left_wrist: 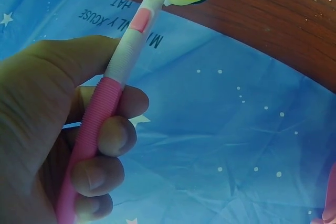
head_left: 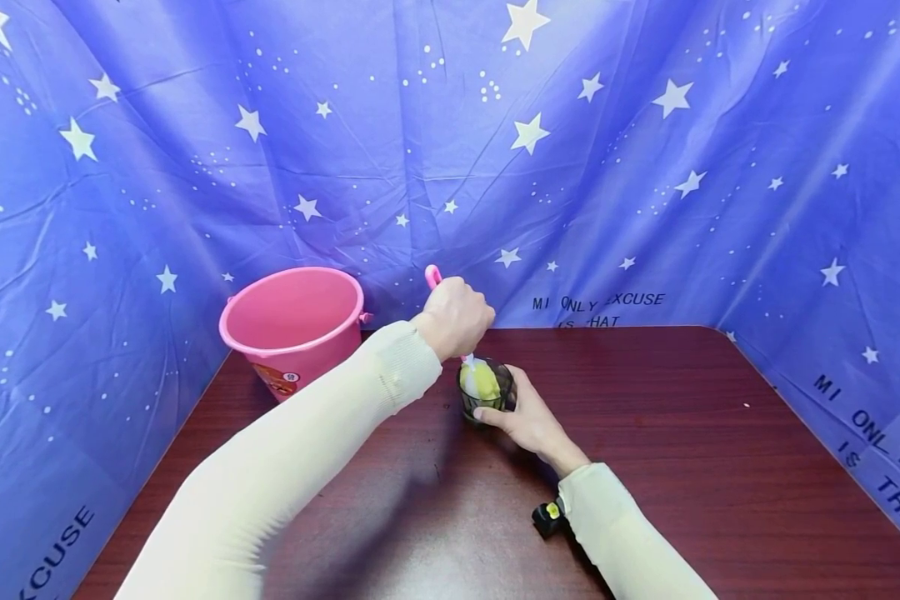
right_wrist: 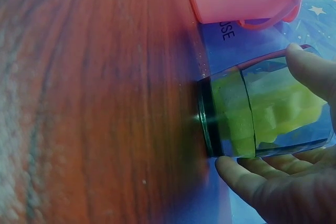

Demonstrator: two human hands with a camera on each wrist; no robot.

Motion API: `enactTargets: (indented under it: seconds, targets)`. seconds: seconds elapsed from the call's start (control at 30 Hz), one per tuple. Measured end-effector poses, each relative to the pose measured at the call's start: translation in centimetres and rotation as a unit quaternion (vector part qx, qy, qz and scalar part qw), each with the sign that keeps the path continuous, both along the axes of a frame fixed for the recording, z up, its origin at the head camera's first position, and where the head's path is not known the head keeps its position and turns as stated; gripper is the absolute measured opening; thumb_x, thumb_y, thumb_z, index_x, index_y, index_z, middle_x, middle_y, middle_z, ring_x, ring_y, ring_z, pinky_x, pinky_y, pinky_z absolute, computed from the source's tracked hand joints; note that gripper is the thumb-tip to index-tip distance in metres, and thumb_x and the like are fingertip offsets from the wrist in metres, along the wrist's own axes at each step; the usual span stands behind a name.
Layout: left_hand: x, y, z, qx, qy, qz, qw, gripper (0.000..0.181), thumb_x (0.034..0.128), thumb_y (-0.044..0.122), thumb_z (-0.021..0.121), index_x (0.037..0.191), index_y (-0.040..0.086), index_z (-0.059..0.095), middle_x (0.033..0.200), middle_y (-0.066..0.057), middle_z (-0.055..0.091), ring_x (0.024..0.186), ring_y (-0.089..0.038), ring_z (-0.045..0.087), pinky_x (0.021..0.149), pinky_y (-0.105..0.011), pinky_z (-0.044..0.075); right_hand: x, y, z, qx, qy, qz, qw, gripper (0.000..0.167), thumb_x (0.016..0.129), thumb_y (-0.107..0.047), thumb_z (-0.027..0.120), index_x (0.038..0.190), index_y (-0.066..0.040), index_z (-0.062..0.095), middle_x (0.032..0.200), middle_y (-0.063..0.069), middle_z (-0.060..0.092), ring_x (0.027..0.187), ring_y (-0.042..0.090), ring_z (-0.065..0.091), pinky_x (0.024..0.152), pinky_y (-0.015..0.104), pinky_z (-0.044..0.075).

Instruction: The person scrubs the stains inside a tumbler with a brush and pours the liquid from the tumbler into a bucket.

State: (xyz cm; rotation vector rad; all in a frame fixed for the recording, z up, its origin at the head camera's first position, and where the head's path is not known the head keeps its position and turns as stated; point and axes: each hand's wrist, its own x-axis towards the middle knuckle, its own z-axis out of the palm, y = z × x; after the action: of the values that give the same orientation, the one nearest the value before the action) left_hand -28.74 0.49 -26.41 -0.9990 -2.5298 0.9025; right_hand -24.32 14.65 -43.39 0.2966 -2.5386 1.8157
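Observation:
My left hand (head_left: 456, 317) grips the pink and white handle (left_wrist: 100, 108) of a sponge cup brush, fingers curled round it. The brush's yellow and white sponge head (head_left: 482, 381) sits inside a dark see-through glass (right_wrist: 252, 111). Around the side of that glass my right hand (head_left: 531, 417) holds on, its thumb on one side and fingers on the other. In the right wrist view the yellow-green sponge shows through the glass wall. The glass's base is close to the tabletop; whether it touches, I cannot tell.
A pink bucket (head_left: 352, 350) with a label stands at the back left of the dark red wooden table (head_left: 675, 433), behind my left forearm. A blue star-patterned curtain (head_left: 420, 167) hangs around the table. A small black device (head_left: 547, 518) is at my right wrist.

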Motion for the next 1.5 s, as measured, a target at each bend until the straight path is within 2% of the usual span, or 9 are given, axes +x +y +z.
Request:
enactTargets:
  seconds: [0.27,0.7,1.03,1.13,1.37,1.5]
  targets:
    - [0.3,-0.1,0.2,0.01,0.002,-0.001,0.9999,0.017,0.083,0.02,0.057,0.09,0.021,0.072,0.079,0.002,0.068,0.067,-0.016,0.059,0.061,-0.034,0.047,0.0,0.1,-0.1,-0.008,0.006,0.002,0.9999,0.076,0.076,-0.01,0.08,0.137,-0.007,0.034,0.132,0.013,0.049,0.12,0.027,0.05,0.1,0.042,0.038]
    - [0.7,-0.9,0.6,0.024,-0.016,0.009,0.9995,0.015,0.0842,0.022,0.058,0.09,0.022,0.071,0.08,0.003,0.068,0.067,-0.017,0.06,0.061,-0.035,0.048,0.0,0.0,0.0,-0.004,0.006,0.004,1.0,0.077,0.076,-0.01,0.08,0.138,-0.007,0.033,0.132,0.013,0.048,0.121,0.026,0.049,0.101,0.042,0.037]
    - [0.7,-1.7,0.4,0.048,-0.025,0.017,0.9984,0.017,0.0876,0.027,0.058,0.093,0.022,0.073,0.084,0.001,0.069,0.069,-0.02,0.062,0.062,-0.036,0.049,0.0,0.1,0.0,-0.007,0.004,0.0,1.0,0.076,0.076,-0.01,0.08,0.137,-0.007,0.035,0.13,0.013,0.05,0.12,0.027,0.05,0.101,0.043,0.037]
    - [0.8,-1.9,0.4,0.052,-0.026,0.019,0.9981,0.016,0.0876,0.028,0.059,0.093,0.022,0.073,0.084,0.0,0.069,0.069,-0.02,0.062,0.061,-0.036,0.049,0.0,0.1,0.0,-0.003,0.003,0.0,1.0,0.076,0.076,-0.011,0.08,0.137,-0.007,0.035,0.13,0.013,0.05,0.12,0.027,0.05,0.101,0.043,0.037]
    - [1.0,-2.3,0.2,0.057,-0.023,0.022,0.9979,0.024,0.0858,0.041,0.064,0.094,0.021,0.074,0.084,0.0,0.069,0.069,-0.02,0.063,0.061,-0.036,0.05,0.0,0.0,0.0,0.002,0.002,-0.002,1.0,0.076,0.076,-0.011,0.08,0.137,-0.008,0.035,0.131,0.013,0.051,0.119,0.026,0.05,0.1,0.042,0.037]
    - [1.2,-2.6,0.0,0.066,-0.021,0.024,0.9973,0.022,0.0863,0.04,0.063,0.091,0.021,0.073,0.082,0.001,0.069,0.067,-0.02,0.063,0.06,-0.036,0.05,0.0,0.0,0.0,0.0,0.002,-0.003,1.0,0.076,0.076,-0.011,0.08,0.137,-0.008,0.035,0.13,0.012,0.051,0.117,0.026,0.052,0.099,0.042,0.038]
